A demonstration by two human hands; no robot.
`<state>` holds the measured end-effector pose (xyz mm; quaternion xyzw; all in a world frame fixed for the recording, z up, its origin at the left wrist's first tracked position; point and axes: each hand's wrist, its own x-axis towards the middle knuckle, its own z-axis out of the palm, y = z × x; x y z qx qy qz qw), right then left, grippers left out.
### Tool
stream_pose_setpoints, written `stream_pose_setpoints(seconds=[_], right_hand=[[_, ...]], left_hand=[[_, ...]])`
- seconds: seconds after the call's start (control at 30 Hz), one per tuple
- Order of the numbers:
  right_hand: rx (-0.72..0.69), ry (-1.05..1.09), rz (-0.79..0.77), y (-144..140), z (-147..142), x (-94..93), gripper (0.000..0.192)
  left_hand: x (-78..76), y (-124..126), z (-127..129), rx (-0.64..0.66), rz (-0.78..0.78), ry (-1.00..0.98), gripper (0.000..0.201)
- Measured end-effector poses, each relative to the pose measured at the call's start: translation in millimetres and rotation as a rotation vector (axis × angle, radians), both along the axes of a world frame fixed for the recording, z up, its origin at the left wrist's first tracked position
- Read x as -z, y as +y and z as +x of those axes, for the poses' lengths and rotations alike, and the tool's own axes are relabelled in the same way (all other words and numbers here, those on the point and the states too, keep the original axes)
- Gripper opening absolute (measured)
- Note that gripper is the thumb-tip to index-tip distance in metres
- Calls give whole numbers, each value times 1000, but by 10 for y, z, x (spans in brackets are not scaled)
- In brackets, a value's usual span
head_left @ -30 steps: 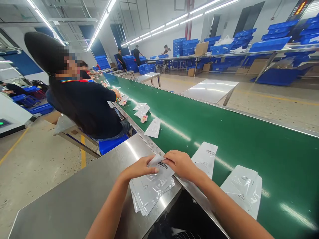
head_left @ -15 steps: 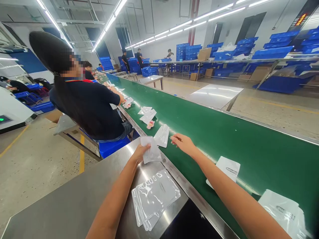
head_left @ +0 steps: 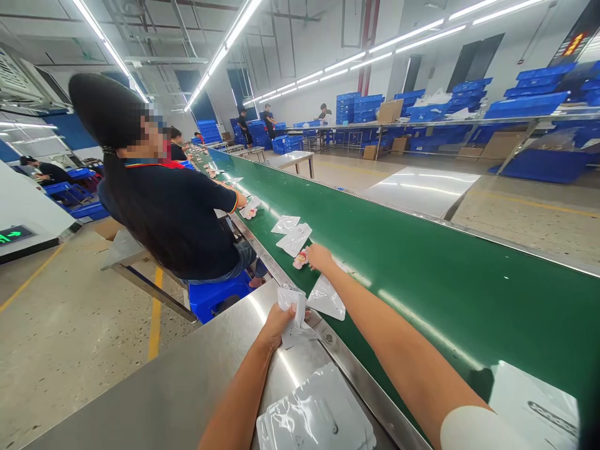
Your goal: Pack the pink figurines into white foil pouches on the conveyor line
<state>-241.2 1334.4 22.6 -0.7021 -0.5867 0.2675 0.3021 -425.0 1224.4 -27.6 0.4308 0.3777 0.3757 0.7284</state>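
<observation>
In the head view I see that my right hand [head_left: 319,256] has travelled further up the green conveyor belt [head_left: 422,275] than half a second ago; its fingers now touch the small pink toy [head_left: 300,259], though I cannot tell if they already pinch it. My left hand [head_left: 277,324] still pinches one clear bag [head_left: 291,312], lifted off the bag stack [head_left: 319,419], beside the belt's near edge.

Blue crates [head_left: 525,100] line shelves beyond a co-worker [head_left: 164,206].
</observation>
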Motion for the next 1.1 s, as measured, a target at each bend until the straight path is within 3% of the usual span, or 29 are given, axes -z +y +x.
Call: stream_pose_setpoints(seconds=[0.13,0.23,0.5,0.7,0.93,1.1], right_hand=[[46,-19,-150,127,-2,59,25],[22,-17,-102,9,-32,-12,24],[-70,73,215,-987,-172,-454,34],[-117,-84,290,-1608,-88,-631,28],[-214,-89,300,-1967,49,-684,19],[-315,-24,251,-2292,191,-663,40]], left_hand=[[14,14,-5,23,18,48,65],[27,16,-14,51,45,30,61],[0,26,-7,85,121,76,60],[-227,-146,45,144,261,120,58],[-558,-427,248,306,473,262,48],[-814,-651,463,386,576,283,34]])
